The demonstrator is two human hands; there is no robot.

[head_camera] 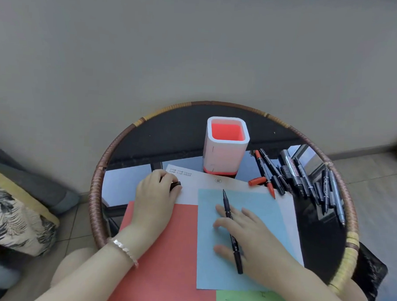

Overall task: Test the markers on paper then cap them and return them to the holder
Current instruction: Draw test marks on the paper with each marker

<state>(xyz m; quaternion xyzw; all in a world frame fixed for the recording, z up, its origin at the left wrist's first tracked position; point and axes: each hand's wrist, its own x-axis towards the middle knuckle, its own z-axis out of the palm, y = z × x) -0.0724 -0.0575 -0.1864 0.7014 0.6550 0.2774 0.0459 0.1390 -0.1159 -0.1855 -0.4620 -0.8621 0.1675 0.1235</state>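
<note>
My left hand [154, 198] grips a black cap [176, 185]. My right hand [255, 240] pinches the uncapped black marker [226, 204] between flat fingers on unmarked blue paper [259, 206]. The holder [222, 156] at twelve o'clock looks empty, and loose markers [292, 176] wait at two o'clock, so I judge that most of the task remains.

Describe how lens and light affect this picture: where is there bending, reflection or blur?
Head view: the wide lens bows the table rim; the glass top mirrors bright panes near the loose markers; the cushion at the left edge smears; the holder, the left hand gripping a cap and the right hand holding a marker look sharp.
</note>
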